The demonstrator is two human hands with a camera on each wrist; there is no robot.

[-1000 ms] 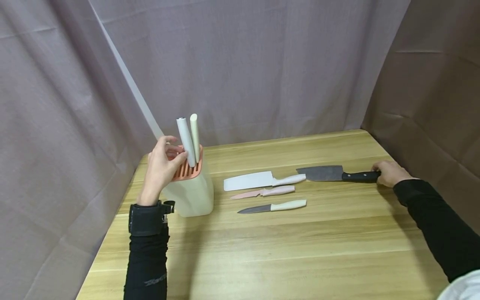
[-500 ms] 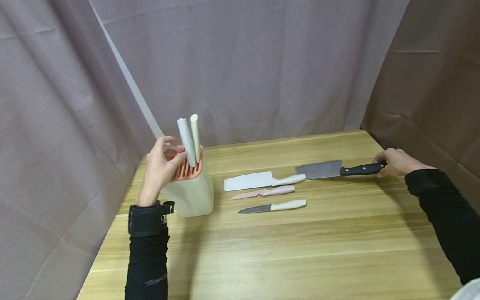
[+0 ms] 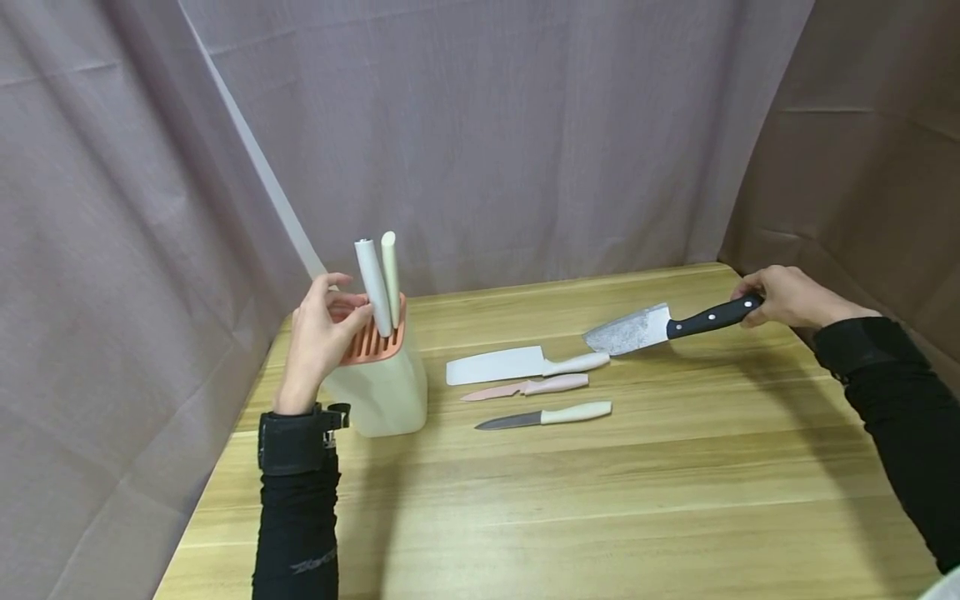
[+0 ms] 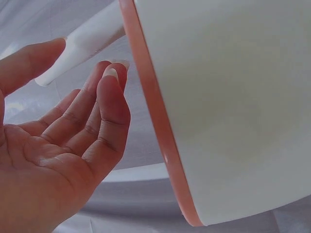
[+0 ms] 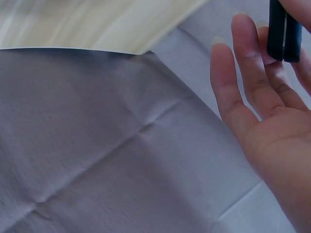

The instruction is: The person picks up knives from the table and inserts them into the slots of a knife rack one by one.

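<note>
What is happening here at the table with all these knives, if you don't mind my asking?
A person is handling knives at a wooden table. The right hand holds a black-handled cleaver by its handle end, blade raised off the table. The left hand rests at the slotted top of a white knife block, which already holds two pale handles. Three more knives lie between block and cleaver.
</note>
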